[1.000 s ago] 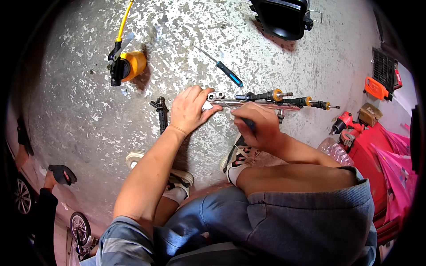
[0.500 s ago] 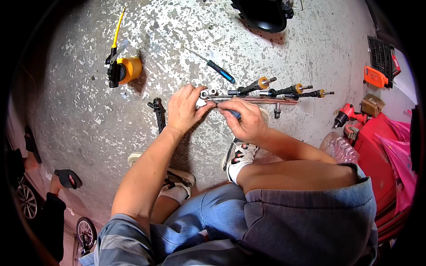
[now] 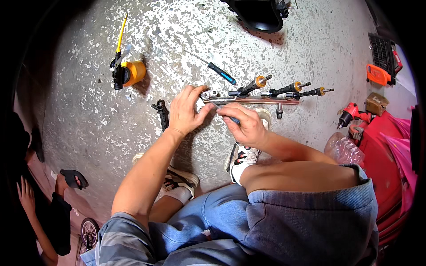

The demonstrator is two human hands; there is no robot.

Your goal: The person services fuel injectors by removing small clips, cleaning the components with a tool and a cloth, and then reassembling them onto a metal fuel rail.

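Note:
A long metal rail pipe [image 3: 266, 101] lies across the floor before me. My left hand [image 3: 184, 113] is closed around its left end, beside a small white piece [image 3: 199, 104]. In my right hand [image 3: 248, 126] is a small blue-handled screwdriver [image 3: 234, 120], its thin shaft pointing at the spot by my left thumb. What its tip touches is too small to make out. Three black injector-like parts with orange ends, among them the leftmost one [image 3: 254, 85], sit along the rail's far side. A short metal stub [image 3: 279, 111] sticks out on the near side.
Beyond lies a blue-black screwdriver [image 3: 222, 73]; left of my hand, a black part [image 3: 162, 116]. A yellow spray bottle [image 3: 134, 73] stands far left, a black housing [image 3: 259, 17] at the top. Right are a red power tool [image 3: 353, 114] and a cardboard box [image 3: 376, 103]. Another person's hand [image 3: 27, 197] shows lower left.
My hands keep nearly the same place at the rail, with the screwdriver shifted slightly. At the lower left, the other person's arm and hand have come into view.

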